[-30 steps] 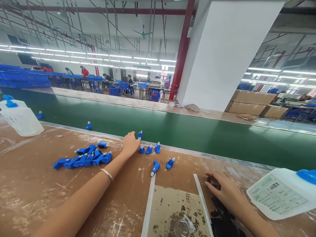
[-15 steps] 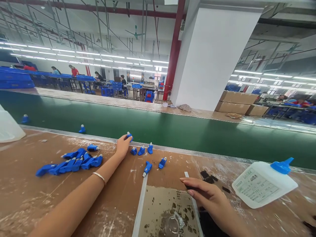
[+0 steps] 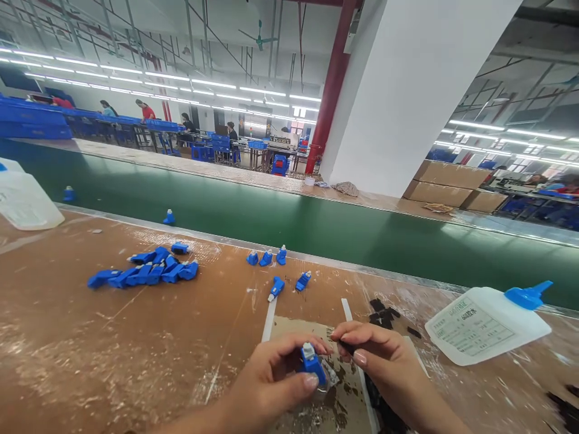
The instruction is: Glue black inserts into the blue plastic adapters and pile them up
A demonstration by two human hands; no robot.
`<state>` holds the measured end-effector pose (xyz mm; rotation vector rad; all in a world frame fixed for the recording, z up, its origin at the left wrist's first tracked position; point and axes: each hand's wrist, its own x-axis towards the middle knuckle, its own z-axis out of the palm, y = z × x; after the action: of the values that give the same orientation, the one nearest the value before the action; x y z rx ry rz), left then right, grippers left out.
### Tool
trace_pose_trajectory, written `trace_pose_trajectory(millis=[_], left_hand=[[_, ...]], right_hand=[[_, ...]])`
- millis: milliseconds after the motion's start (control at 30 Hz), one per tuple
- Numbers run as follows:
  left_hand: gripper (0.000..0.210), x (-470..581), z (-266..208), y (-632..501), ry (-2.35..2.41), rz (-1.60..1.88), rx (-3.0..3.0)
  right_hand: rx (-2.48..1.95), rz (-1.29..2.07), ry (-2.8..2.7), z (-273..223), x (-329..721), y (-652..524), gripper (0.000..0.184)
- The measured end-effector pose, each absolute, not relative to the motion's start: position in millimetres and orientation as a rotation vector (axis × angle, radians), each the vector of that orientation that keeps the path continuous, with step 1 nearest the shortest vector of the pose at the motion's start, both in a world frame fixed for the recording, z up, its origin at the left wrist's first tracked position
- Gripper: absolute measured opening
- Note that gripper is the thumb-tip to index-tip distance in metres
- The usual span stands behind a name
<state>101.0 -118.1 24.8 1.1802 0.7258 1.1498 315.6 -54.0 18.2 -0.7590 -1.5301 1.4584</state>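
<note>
Between the thumb and fingers of my left hand (image 3: 275,377) is a small blue plastic part (image 3: 312,366) with a pale grey tip, tip upward. Close beside it, my right hand (image 3: 380,355) pinches a small dark flat piece (image 3: 346,348), partly hidden by the fingers. Both hands are over a taped-down tan board (image 3: 298,325) with dark stains and a clear wet-looking patch. Beyond them stand and lie several blue parts, such as one lying part (image 3: 276,289). A heap of similar blue parts (image 3: 145,272) lies to the left, and loose black pieces (image 3: 382,314) lie to the right.
A white bottle with a blue nozzle (image 3: 486,328) lies tilted at right; another white bottle (image 3: 27,199) is at far left. A green conveyor belt (image 3: 289,217) runs across behind the brown table (image 3: 172,355), carrying blue parts at left. More black strips (image 3: 565,410) lie at lower right.
My left hand has come back from the belt's near edge to the board, bringing the blue part near my right hand. My right hand still pinches the dark piece. The view has shifted slightly.
</note>
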Motion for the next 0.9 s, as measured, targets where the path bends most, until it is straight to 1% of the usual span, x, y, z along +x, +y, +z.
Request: trace_pose_trajectory(millis=[33,100,167,300,367,500,600,800,900], left_hand=[[0.029,101,21,-120,0.723,1.175,1.2],[0.024,98,16,-122,0.745,1.202,1.303],[0.024,95,13,-124,0.777,1.198,1.492],[0.047,91,8,-127,0.755,1.214,1.96],[0.053,89,7,-126,0.728,1.213,2.122],[0.051,87,8,-122,0.709,1.109,2.351],[0.052,86,13,-122,0.68,1.075,2.433],[0.048,87,19,-125,0.709,1.114,2.445],[0.054,89,10,-121,0.649,1.174,2.448]], right_hand=[[-0.761,1.481,-1.546,19,315,-56,0.018],[-0.781,1.533,-1.563,22,315,-59,0.028],[-0.812,1.582,-1.566,25,315,-62,0.037],[-0.849,1.584,-1.609,30,315,-64,0.037],[-0.862,1.559,-1.664,32,315,-65,0.038],[-0.857,1.536,-1.754,34,315,-70,0.043],[-0.83,1.601,-1.707,34,311,-73,0.046],[-0.821,1.738,-1.446,33,301,-77,0.043],[-0.819,1.717,-1.4,31,298,-78,0.043]])
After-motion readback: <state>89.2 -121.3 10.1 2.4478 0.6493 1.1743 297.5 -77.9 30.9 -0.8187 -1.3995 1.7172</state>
